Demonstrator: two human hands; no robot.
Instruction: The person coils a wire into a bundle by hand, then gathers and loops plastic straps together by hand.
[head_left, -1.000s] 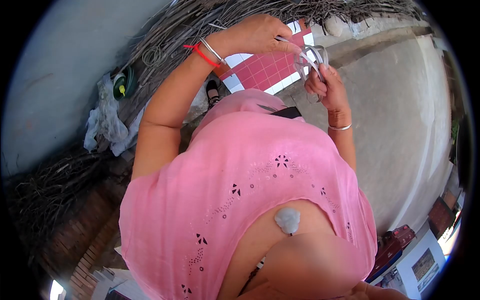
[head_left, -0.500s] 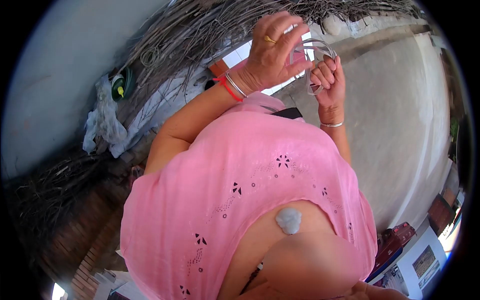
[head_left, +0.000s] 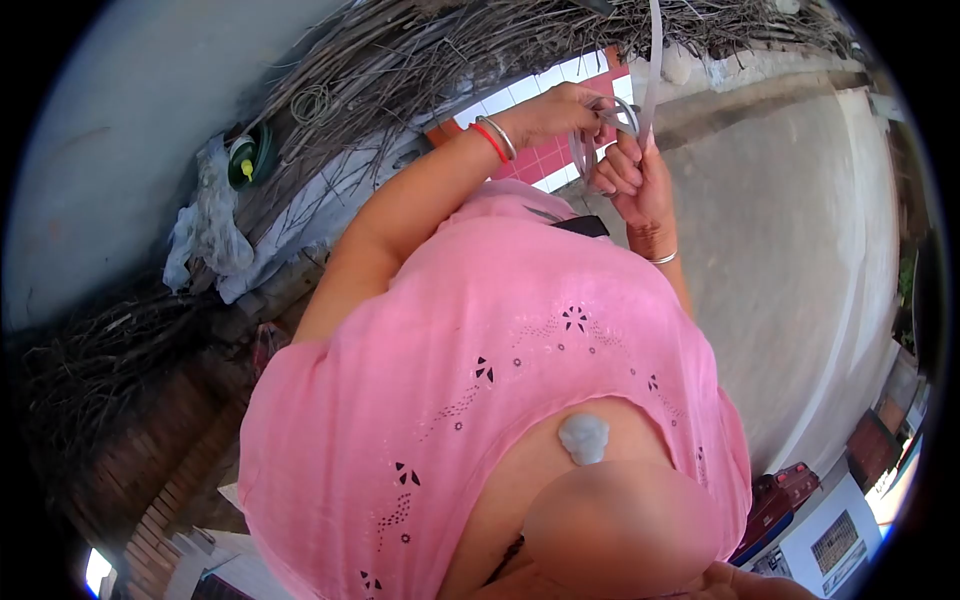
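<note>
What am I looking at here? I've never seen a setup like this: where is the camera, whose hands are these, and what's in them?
There is no machine arm here, just a person's two bare hands. A camera worn on the head looks down past the pink patterned shirt.

The right hand holds a thin, pale, translucent flat strip, partly looped, with one length running up out of view. The left hand, with a red string bracelet at its wrist, is at the loops; how firmly it grips is hard to tell.

Beyond the hands are red and white floor tiles and a pile of dry brown sticks. To the right is a bare grey floor.
</note>
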